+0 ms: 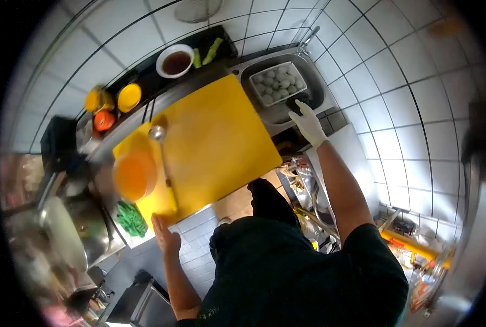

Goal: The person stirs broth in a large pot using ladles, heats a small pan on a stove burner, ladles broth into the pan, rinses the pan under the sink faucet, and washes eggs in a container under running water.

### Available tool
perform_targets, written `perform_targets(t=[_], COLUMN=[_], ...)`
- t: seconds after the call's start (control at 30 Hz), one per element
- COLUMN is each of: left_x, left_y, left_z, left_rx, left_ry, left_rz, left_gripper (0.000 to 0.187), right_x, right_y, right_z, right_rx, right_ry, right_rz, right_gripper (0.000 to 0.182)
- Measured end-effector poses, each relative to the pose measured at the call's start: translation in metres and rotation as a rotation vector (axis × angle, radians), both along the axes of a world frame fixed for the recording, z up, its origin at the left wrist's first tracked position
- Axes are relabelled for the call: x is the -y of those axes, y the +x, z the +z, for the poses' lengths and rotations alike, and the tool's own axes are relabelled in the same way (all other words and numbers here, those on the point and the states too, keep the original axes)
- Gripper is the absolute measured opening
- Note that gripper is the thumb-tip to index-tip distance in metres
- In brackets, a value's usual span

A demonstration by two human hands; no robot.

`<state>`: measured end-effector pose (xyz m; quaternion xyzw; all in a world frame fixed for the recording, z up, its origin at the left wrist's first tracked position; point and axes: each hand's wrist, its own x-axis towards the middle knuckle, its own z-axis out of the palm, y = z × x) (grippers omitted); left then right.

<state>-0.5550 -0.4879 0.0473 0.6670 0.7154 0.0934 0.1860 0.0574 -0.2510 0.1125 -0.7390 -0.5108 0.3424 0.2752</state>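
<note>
My left hand (166,237), bare, is at the lower left corner of the yellow cutting board (221,133), fingers stretched out and holding nothing visible. My right hand (309,124) wears a whitish glove and reaches over the near rim of the metal sink (278,121). Its thumb and fingers are apart, the fingertips by a dark thing (299,100) I cannot identify. In the sink sits a white tray of pale round balls (278,82). A ladle (161,147) with a yellow handle end lies on the board, beside an orange bowl (134,175).
Green vegetables (132,219) lie left of the board. Behind it stand a white bowl of dark sauce (175,62), yellow-lidded jars (129,97) and an orange-red lid (104,120). A faucet (308,39) rises at the sink's back corner. Metal pots (85,229) stand at far left.
</note>
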Motion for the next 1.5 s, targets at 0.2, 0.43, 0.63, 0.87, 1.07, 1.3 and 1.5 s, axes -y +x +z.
perform_targets(t=[0.2,0.43,0.63,0.87,1.07,1.3,1.5], left_x=[-0.018,-0.095,-0.216,-0.368,-0.434,-0.457,-0.447], left_y=[0.006,0.110,0.298,0.454,0.530,0.558,0.574], left_z=[-0.004,0.078,0.084,0.030,-0.039,-0.110,-0.124], left_rx=[-0.057,-0.231,0.296,0.066,-0.124,-0.142,-0.140], left_ry=[-0.192,0.062,0.143,0.065,-0.048,0.148,0.083], left_rz=[0.073,0.235,-0.104,-0.555,-0.701,-0.623,-0.548], left_gripper=[0.088,0.018,0.018,0.049,0.065,0.068,0.067], right_x=[-0.134,-0.257,-0.277,-0.210,-0.143,-0.129,-0.172], right_y=[0.115,0.206,0.232,0.155,0.126,0.121,0.128], right_z=[-0.075,-0.088,-0.099,-0.096,-0.127,-0.139,-0.154], right_rx=[-0.320,-1.114,0.211,-0.374,-0.512,-0.245,0.142], right_ry=[0.106,0.240,0.520,0.271,0.088,0.049,0.140], right_rz=[-0.208,-0.367,0.122,-0.309,-0.297,-0.126,0.000], right_gripper=[0.063,0.060,0.039,0.042,0.050,0.059,0.065])
